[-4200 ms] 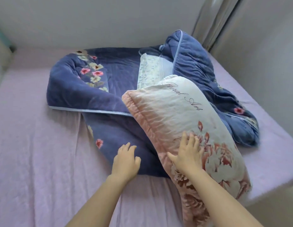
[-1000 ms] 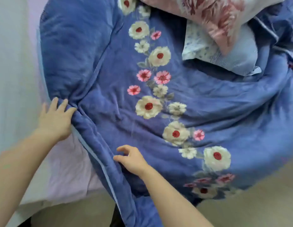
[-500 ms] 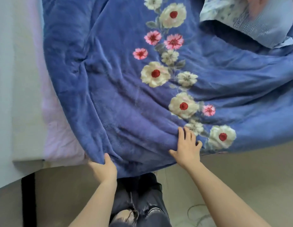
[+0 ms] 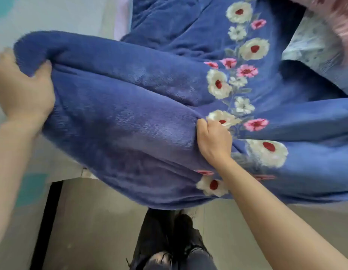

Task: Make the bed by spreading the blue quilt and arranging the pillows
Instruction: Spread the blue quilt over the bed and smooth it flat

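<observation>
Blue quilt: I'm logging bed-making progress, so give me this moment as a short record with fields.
quilt state: blue quilt bunched, lifted, its lower edge hanging past the bed
left hand: left hand gripping the quilt's left fold
right hand: right hand clutching fabric beside the flower band
pillows: pink pillow at top right, on the quilt
below: person's dark trousers and floor

Your forearms (image 4: pixel 276 217) are bare, with no sleeves. Below your fingers (image 4: pixel 214 123), your legs wear dark, faded jeans (image 4: pixel 175 248), torn at the knees.
</observation>
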